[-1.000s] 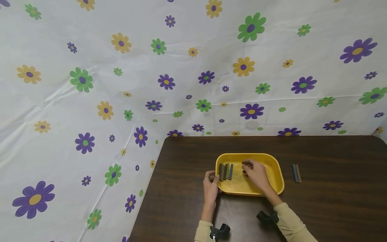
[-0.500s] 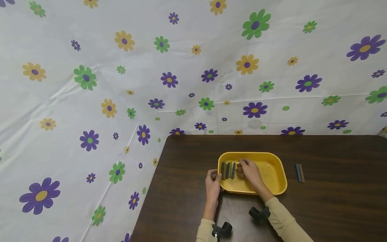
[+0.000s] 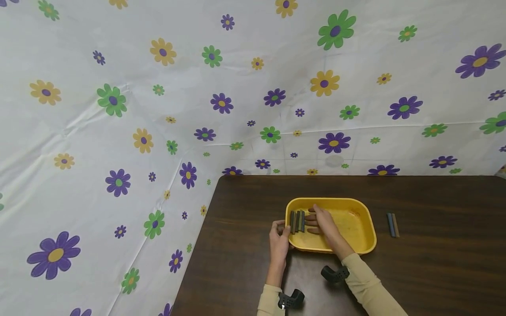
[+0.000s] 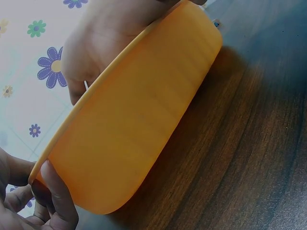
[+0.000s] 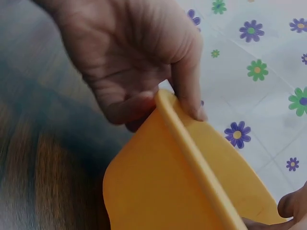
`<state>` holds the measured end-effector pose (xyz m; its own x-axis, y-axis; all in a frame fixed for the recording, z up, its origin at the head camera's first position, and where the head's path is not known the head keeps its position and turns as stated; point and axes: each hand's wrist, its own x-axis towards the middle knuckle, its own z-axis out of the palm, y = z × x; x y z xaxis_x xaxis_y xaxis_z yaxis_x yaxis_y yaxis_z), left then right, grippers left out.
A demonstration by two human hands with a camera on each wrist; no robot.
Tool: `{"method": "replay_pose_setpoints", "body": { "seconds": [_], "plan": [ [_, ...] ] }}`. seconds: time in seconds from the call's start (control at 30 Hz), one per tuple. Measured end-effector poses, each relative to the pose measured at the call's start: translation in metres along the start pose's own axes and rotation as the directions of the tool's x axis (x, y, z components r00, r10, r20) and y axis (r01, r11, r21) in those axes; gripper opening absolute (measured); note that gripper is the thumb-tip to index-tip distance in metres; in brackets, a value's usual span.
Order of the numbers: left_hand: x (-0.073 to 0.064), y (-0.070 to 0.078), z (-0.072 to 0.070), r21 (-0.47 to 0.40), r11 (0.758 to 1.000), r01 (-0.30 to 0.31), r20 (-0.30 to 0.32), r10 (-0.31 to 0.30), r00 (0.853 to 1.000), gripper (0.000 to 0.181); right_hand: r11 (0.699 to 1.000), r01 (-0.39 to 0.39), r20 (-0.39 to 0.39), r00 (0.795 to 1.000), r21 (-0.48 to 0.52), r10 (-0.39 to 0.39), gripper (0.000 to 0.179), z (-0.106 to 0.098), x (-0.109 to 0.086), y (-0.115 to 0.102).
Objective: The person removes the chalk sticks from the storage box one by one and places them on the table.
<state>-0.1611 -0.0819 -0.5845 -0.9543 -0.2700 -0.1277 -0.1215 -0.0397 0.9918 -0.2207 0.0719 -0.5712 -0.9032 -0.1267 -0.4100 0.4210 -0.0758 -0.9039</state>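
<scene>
A yellow plastic tray [image 3: 357,232] stands on the table. My left hand [image 3: 279,242] grips its left end, thumb and fingers on either side of the rim, as the left wrist view shows with the fingers [image 4: 60,196] at the tray's corner. Inside, at the left end, several slim chalk-like sticks [image 3: 297,222] in dark green and blue tones lie side by side. My right hand [image 3: 327,224] is over the tray with its fingers spread fairly straight to the left, their tips at the rightmost stick. Nothing shows in its grasp.
Two more sticks, one blue [image 3: 391,225] and one brown [image 3: 395,225], lie together on the dark wooden table [image 3: 446,245] right of the tray. A white sheet with flowers [image 3: 237,79] hangs behind and along the left. Black wrist mounts [image 3: 291,299] sit on both sleeves.
My right hand has moved left inside the tray and its fingers have straightened. The sticks now lie closer together toward the left wall. My left hand keeps its grip on the rim.
</scene>
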Motion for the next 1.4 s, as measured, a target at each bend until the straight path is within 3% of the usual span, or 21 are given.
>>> {"method": "replay_pose_setpoints", "body": {
  "seconds": [0.3, 0.5, 0.63, 0.73, 0.87, 0.97, 1.07, 1.2, 1.3, 1.4],
  "plan": [
    [0.0, -0.001, 0.001, 0.006, 1.0, -0.012, 0.006, 0.012, 1.0, 0.023, 0.984, -0.088, 0.091, 0.993, 0.157, 0.074, 0.059, 0.001, 0.004, 0.002],
    [0.0, 0.001, -0.001, -0.002, 1.0, 0.006, 0.015, -0.006, 1.0, 0.023, 0.981, -0.083, 0.099, 0.993, 0.175, 0.066, 0.055, 0.009, 0.007, 0.0],
    [0.001, 0.0, -0.001, 0.001, 1.0, 0.008, 0.028, -0.008, 1.0, 0.022, 0.998, -0.012, 0.061, 0.998, 0.066, 0.008, 0.055, 0.018, 0.01, 0.003],
    [0.002, -0.001, -0.001, 0.003, 1.0, 0.007, 0.028, -0.007, 1.0, 0.022, 0.995, 0.057, 0.007, 0.998, -0.085, -0.056, 0.055, 0.024, 0.013, 0.007],
    [0.002, -0.001, 0.0, -0.001, 1.0, 0.007, 0.022, -0.006, 1.0, 0.021, 0.944, 0.148, -0.031, 0.986, -0.294, -0.165, 0.054, 0.027, 0.017, 0.012],
    [0.002, -0.003, 0.0, 0.001, 1.0, 0.007, 0.023, -0.007, 1.0, 0.021, 0.907, 0.209, -0.034, 0.971, -0.366, -0.238, 0.054, 0.026, 0.016, 0.013],
    [0.002, -0.004, 0.0, 0.001, 1.0, 0.009, 0.029, -0.009, 1.0, 0.021, 0.928, 0.252, 0.018, 0.966, -0.274, -0.257, 0.057, 0.02, 0.009, 0.008],
    [0.002, -0.005, 0.0, -0.005, 1.0, 0.005, 0.036, -0.005, 0.999, 0.02, 0.968, 0.25, 0.169, 0.954, 0.002, -0.247, 0.061, 0.008, -0.005, -0.008],
    [0.004, -0.004, 0.0, 0.004, 1.0, -0.001, 0.032, 0.001, 0.999, 0.019, 0.95, 0.231, 0.291, 0.913, 0.209, -0.286, 0.061, -0.001, -0.017, -0.021],
    [0.005, -0.003, 0.0, 0.024, 1.0, -0.004, 0.02, 0.004, 1.0, 0.018, 0.903, 0.209, 0.38, 0.854, 0.376, -0.356, 0.054, -0.006, -0.027, -0.031]
  ]
}}
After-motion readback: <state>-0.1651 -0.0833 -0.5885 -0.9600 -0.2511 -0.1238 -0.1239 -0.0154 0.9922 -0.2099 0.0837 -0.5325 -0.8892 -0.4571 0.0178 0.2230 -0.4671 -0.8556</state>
